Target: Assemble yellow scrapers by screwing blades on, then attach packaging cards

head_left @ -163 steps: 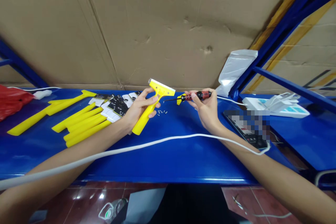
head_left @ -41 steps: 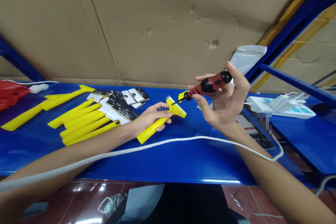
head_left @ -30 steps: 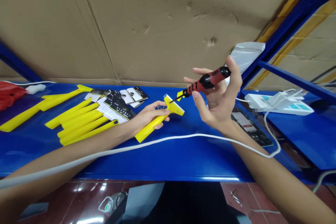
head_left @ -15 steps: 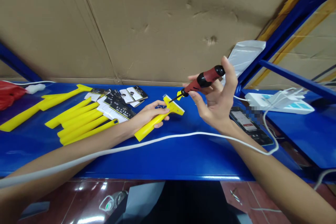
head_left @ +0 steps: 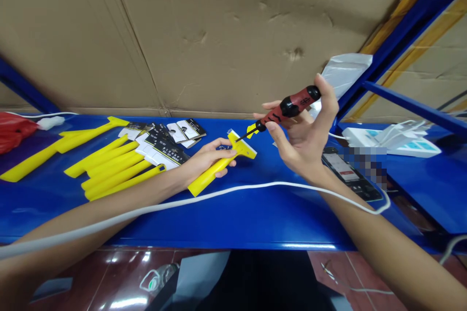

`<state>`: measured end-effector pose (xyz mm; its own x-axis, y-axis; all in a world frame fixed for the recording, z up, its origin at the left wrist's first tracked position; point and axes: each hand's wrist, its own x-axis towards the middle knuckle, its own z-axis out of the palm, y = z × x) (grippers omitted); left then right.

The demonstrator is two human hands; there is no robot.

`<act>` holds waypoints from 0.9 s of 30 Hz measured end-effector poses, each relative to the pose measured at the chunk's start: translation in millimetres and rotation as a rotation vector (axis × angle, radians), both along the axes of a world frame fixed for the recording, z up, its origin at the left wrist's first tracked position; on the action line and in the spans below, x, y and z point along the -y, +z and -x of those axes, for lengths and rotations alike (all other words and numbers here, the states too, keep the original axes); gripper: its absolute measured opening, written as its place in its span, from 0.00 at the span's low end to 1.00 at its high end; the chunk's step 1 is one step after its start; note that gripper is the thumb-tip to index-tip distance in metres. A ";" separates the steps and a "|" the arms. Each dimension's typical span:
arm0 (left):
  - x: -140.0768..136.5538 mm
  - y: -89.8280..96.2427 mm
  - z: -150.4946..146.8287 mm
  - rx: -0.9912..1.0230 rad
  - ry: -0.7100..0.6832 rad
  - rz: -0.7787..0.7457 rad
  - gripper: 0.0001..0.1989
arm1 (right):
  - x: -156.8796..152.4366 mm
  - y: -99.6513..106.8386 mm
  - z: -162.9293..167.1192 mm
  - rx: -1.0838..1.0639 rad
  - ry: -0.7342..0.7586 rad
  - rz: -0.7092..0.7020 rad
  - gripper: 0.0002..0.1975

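My left hand [head_left: 211,158] is closed around a yellow scraper [head_left: 206,175] with a wide, flared head, held above the blue table. In my right hand [head_left: 304,141] is a red and black screwdriver [head_left: 288,108], its index finger pressed on the butt end and the thumb at the front of the handle. The dark shaft slants down to the left, and its tip meets the scraper's head. Whether a screw sits under the tip is too small to tell. A small yellow piece [head_left: 252,129] shows behind the shaft.
Several yellow scraper handles [head_left: 113,170] and black-and-white printed cards [head_left: 166,148] lie on the left of the blue table [head_left: 233,226]. A white cable [head_left: 255,186] crosses in front of both forearms. A phone [head_left: 346,170] and a white power strip [head_left: 394,143] lie right.
My right hand and the screwdriver have shifted slightly right, and the handle sits a little farther from the scraper's head. The left hand keeps its hold on the scraper.
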<state>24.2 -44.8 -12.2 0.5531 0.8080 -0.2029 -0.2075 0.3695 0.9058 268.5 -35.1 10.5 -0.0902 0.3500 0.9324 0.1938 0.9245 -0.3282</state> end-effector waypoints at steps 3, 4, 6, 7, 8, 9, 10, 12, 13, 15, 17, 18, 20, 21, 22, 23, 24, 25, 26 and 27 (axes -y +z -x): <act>0.7 0.3 -0.9 0.013 0.021 0.005 0.21 | 1.6 -0.2 0.8 0.004 -0.001 -0.019 0.49; 0.7 0.5 -1.1 0.016 0.022 0.006 0.21 | 2.0 -0.6 0.8 0.008 -0.001 -0.024 0.49; 0.4 0.7 -1.2 0.021 0.023 0.005 0.21 | 1.6 -1.8 -0.1 0.001 -0.007 -0.050 0.50; 0.3 0.8 -1.2 0.021 0.020 0.005 0.21 | 0.7 -2.6 -1.1 -0.014 -0.014 -0.072 0.50; 0.1 0.8 -1.0 0.018 0.014 0.005 0.22 | -0.7 -3.3 -2.4 -0.035 -0.023 -0.094 0.51; 0.1 0.8 -0.9 0.014 0.006 0.006 0.22 | -2.2 -3.9 -4.0 -0.055 -0.032 -0.110 0.52; 0.1 0.8 -0.7 0.011 -0.002 0.007 0.23 | -3.7 -4.4 -5.4 -0.067 -0.039 -0.117 0.53; 0.2 0.7 -0.5 0.010 -0.013 0.004 0.23 | -5.3 -4.3 -7.3 -0.065 -0.041 -0.105 0.55; 0.4 0.7 -0.4 0.011 -0.014 0.001 0.23 | -5.0 -3.7 -7.2 -0.055 -0.036 -0.095 0.55; 0.5 0.4 -0.5 0.013 -0.010 -0.003 0.22 | -2.0 -1.6 -4.8 -0.032 -0.023 -0.081 0.53; 0.3 -0.1 -0.6 0.015 0.000 -0.004 0.21 | 2.7 0.5 -0.6 -0.015 -0.004 -0.073 0.49; 0.0 -0.6 -0.6 0.016 0.007 -0.004 0.20 | 5.3 1.3 1.6 -0.008 0.010 -0.063 0.47; -0.9 -1.5 -0.3 0.017 0.017 -0.002 0.20 | 9.9 1.7 4.9 -0.004 0.043 -0.034 0.45; -1.6 -2.1 -0.1 0.017 0.016 0.002 0.20 | 11.9 1.4 5.9 -0.002 0.061 -0.016 0.45; -2.3 -2.6 0.3 0.016 0.011 0.007 0.20 | 13.7 1.1 6.5 0.003 0.076 -0.002 0.44; -3.0 -3.3 0.6 0.014 0.005 0.013 0.20 | 15.2 0.7 6.9 0.009 0.090 0.004 0.44; -3.7 -4.0 1.0 0.012 -0.001 0.019 0.20 | 16.4 0.4 7.0 0.020 0.102 0.007 0.43; -4.3 -4.8 1.3 0.012 -0.004 0.023 0.19 | 17.3 0.3 7.1 0.030 0.114 0.005 0.43; -4.8 -5.6 1.6 0.014 -0.005 0.024 0.19 | 18.0 0.3 7.2 0.038 0.124 0.001 0.43; -5.1 -6.5 1.8 0.019 -0.004 0.024 0.20 | 18.3 0.5 7.4 0.043 0.132 -0.006 0.43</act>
<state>22.4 -39.7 -18.7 0.5601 0.8009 -0.2115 -0.2231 0.3918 0.8926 261.2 -53.4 11.0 -0.1748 0.3272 0.9286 0.0837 0.9447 -0.3171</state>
